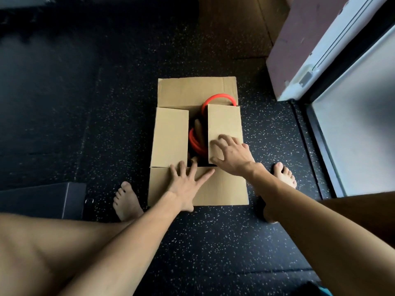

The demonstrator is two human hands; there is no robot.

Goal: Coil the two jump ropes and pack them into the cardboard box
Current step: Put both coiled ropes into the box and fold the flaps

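A black case [42, 199] sits on the speckled dark floor [106, 103], a white-framed door [352, 124] at right.

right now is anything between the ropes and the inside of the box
Nothing visible blocks them: the red rope already lies inside the cardboard box, seen through the gap between the two folded side flaps. One red loop rises above the right flap at the far end, and may hinder closing.

We see only arcs of the red rope [218, 96]; the box flaps [223, 121] hide the rest. We cannot count the ropes.
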